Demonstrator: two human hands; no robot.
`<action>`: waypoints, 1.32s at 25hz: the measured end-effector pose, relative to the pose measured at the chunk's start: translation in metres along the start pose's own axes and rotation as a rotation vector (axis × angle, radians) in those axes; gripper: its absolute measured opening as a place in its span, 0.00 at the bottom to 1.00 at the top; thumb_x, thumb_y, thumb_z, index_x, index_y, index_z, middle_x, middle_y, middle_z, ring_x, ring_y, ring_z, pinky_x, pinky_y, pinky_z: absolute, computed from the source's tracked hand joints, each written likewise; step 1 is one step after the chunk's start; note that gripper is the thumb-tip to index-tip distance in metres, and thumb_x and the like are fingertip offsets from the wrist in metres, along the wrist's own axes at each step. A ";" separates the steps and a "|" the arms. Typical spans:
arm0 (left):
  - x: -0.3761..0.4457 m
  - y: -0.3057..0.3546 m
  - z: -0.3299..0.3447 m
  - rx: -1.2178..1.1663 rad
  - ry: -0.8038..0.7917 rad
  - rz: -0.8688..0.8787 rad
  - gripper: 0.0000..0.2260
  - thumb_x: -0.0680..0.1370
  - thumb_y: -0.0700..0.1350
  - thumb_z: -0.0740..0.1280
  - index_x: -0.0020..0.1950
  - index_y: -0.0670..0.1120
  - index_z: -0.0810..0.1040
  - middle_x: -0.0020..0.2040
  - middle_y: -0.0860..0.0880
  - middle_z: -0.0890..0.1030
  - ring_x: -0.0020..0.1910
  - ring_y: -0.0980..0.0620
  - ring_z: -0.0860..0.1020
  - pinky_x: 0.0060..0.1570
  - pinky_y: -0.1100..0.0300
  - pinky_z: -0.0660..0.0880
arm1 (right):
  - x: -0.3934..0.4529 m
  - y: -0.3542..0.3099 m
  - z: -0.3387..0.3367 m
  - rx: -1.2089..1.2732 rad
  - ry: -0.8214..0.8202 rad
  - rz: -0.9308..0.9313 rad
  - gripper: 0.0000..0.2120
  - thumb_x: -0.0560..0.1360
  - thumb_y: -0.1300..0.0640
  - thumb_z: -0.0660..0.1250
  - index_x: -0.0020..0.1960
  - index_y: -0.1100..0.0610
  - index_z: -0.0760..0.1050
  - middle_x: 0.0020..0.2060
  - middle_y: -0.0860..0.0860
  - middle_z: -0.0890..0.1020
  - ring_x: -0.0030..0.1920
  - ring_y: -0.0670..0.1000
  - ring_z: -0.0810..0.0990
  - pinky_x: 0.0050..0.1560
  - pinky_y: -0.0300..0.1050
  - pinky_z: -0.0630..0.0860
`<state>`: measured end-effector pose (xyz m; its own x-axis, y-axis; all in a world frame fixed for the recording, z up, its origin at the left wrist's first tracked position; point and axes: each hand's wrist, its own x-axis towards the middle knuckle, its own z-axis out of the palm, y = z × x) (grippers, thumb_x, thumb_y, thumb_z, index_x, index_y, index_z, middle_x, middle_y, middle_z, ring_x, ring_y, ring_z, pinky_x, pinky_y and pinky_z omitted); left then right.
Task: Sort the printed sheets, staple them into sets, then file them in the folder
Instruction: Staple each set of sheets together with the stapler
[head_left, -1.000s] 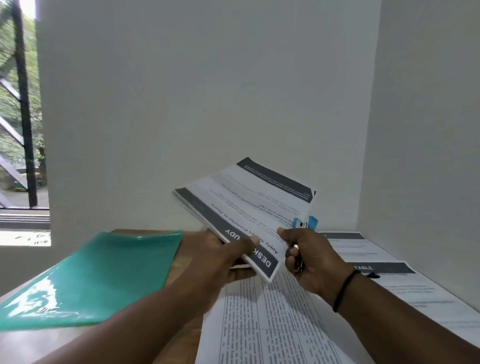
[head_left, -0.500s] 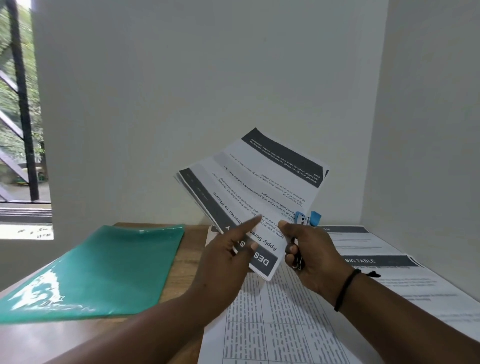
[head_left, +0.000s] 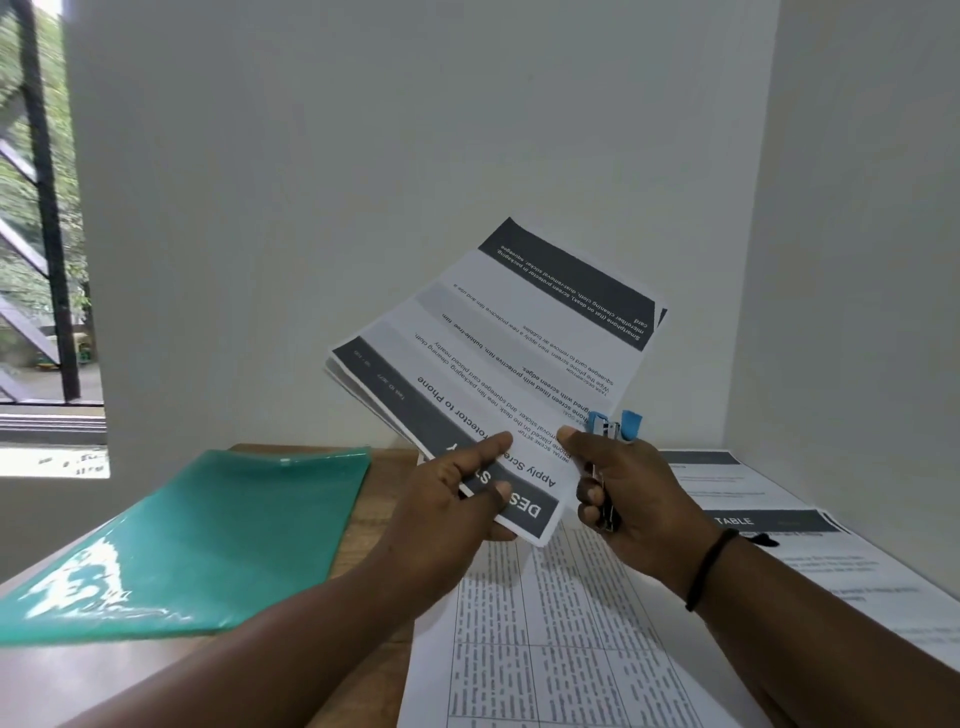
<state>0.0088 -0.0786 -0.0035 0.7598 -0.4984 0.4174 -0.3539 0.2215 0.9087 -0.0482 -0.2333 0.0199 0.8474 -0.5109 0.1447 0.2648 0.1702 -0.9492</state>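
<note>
A: Largest first. What sits on the wooden bench (head_left: 384, 478)?

B: Green plastic folder (head_left: 197, 540) lies flat on the left side. Printed sheets with dense tables (head_left: 561, 639) lie near centre; more sheets with dark header bars (head_left: 769, 525) lie along the right, up to the wall.

A: And the held papers?

B: A set of printed sheets (head_left: 498, 364), raised above the bench and tilted up toward the far wall, text upside down to the camera. The sheet edges are slightly fanned at the left.

A: Hands?

B: Left hand (head_left: 462, 499) pinches the near corner of the set, thumb on top over the dark header, fingers curled beneath. Right hand (head_left: 628, 493) has its fingers wrapped round a blue stapler (head_left: 613, 428), its head poking out just beside the set's right edge; thumb tip touches the paper. Black band on the right wrist (head_left: 709, 569).
</note>
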 end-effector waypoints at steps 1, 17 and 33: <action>0.002 0.000 -0.002 -0.003 0.022 -0.010 0.17 0.77 0.34 0.66 0.59 0.53 0.79 0.58 0.51 0.79 0.45 0.54 0.84 0.37 0.64 0.80 | 0.000 -0.002 -0.002 -0.079 -0.022 0.014 0.06 0.76 0.54 0.68 0.48 0.56 0.75 0.27 0.48 0.77 0.20 0.43 0.64 0.19 0.35 0.63; 0.015 0.022 -0.033 -0.019 0.193 0.124 0.27 0.72 0.34 0.72 0.68 0.51 0.74 0.51 0.47 0.84 0.42 0.49 0.85 0.42 0.55 0.83 | -0.021 0.007 0.013 -0.596 -0.322 -0.319 0.07 0.77 0.54 0.66 0.55 0.52 0.73 0.47 0.51 0.84 0.39 0.50 0.83 0.38 0.38 0.76; 0.018 -0.007 -0.028 0.243 0.070 0.078 0.32 0.72 0.41 0.75 0.72 0.60 0.67 0.56 0.58 0.77 0.52 0.51 0.81 0.48 0.52 0.82 | -0.006 0.003 0.002 -0.123 -0.340 0.096 0.08 0.75 0.64 0.64 0.53 0.64 0.76 0.38 0.56 0.81 0.36 0.53 0.78 0.34 0.43 0.76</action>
<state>0.0401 -0.0658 -0.0018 0.7580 -0.4269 0.4932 -0.5269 0.0450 0.8488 -0.0513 -0.2281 0.0169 0.9756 -0.1845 0.1190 0.1375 0.0909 -0.9863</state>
